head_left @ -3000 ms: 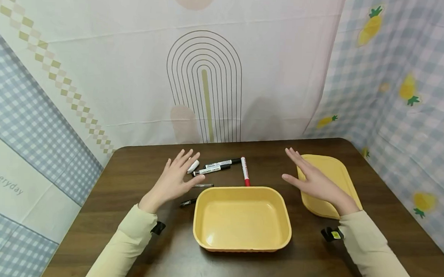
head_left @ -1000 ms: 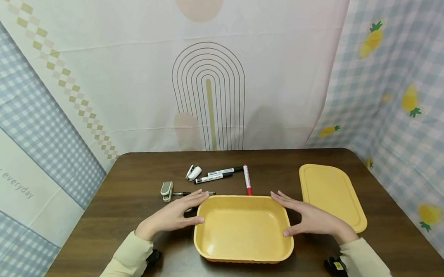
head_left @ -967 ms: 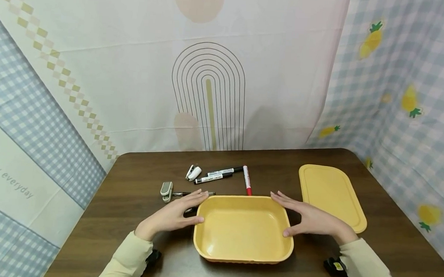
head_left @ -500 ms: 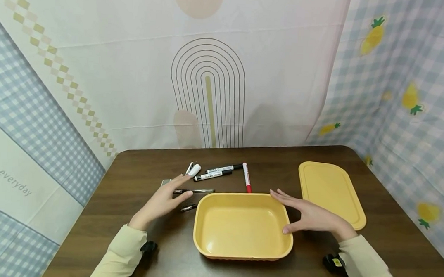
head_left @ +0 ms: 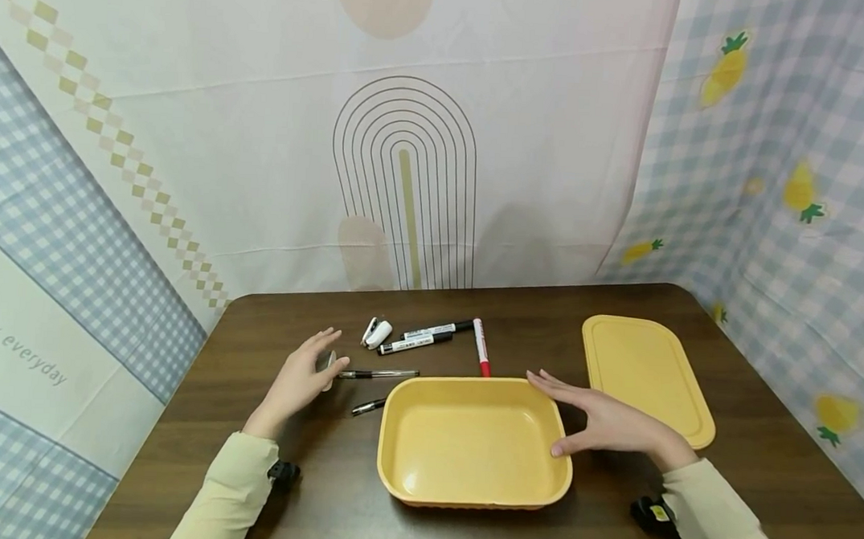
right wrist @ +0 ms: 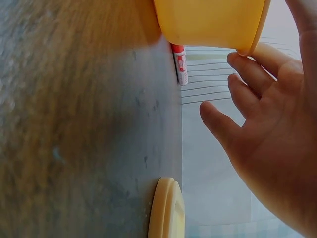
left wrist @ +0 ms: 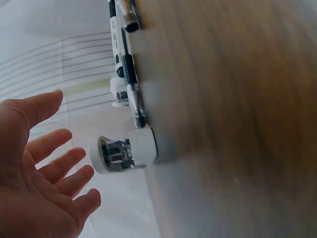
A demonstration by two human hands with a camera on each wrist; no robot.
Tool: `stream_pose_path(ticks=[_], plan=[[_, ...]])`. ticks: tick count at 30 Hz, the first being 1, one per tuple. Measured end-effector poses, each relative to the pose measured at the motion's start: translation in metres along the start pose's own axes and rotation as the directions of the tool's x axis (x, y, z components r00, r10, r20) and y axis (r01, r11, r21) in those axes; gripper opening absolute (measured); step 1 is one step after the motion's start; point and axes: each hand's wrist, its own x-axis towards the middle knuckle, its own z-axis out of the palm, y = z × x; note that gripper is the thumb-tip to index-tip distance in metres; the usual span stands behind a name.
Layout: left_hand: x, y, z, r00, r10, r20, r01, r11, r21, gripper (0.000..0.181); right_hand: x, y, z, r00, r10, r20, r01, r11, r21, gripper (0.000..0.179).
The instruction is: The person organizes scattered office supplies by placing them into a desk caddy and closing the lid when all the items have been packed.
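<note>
A yellow rectangular box without its lid stands in the middle of the table. My right hand rests at its back right corner, fingertips at the rim and thumb over the right side; in the right wrist view two fingertips meet the rim. Left of the box, my left hand is spread beside a small whitish stapler-like thing, mostly hidden behind the fingers. In the left wrist view this thing shows two pale ends with metal parts between, apart from the fingers.
Two black-capped markers, a red marker, two pens and a small white object lie behind and left of the box. The yellow lid lies at right. Patterned cloth hangs behind the table.
My left hand has left the box rim and moved left, over to the small stapler-like thing. The right hand has stayed at the box rim; the box has not visibly moved.
</note>
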Motion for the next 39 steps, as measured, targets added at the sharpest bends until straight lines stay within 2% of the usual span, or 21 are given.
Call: stream_pose_path(ticks=[8, 13, 16, 26, 32, 39], plan=[[0.002, -0.011, -0.002, 0.996, -0.088, 0.011, 0.088, 0.996, 0.008, 0.067, 0.0, -0.002, -0.001, 1.0, 0.003, 0.004, -0.003, 1.0, -0.01, 0.101], [0.002, -0.015, -0.003, 0.985, -0.161, 0.064, 0.16, 0.987, 0.022, 0.07, 0.0, -0.002, 0.0, 1.0, 0.004, 0.008, -0.004, 1.0, -0.006, 0.1], [0.003, -0.015, -0.003, 0.978, -0.184, 0.095, 0.182, 0.983, 0.033, 0.069, -0.001, -0.002, 0.0, 1.0, 0.006, 0.015, -0.006, 1.0, 0.0, 0.099], [0.006, -0.022, 0.003, 0.969, -0.189, 0.16, 0.18, 0.981, 0.067, 0.066, -0.002, -0.001, 0.0, 1.0, 0.014, 0.012, -0.014, 1.0, 0.015, 0.098], [0.006, -0.026, 0.004, 0.969, -0.187, 0.159, 0.177, 0.982, 0.07, 0.065, -0.001, -0.001, 0.0, 1.0, 0.016, 0.016, -0.017, 1.0, 0.016, 0.098], [0.004, -0.024, 0.003, 0.963, -0.223, 0.15, 0.216, 0.975, 0.059, 0.067, -0.001, -0.001, 0.001, 1.0, 0.018, 0.016, -0.018, 1.0, 0.016, 0.097]])
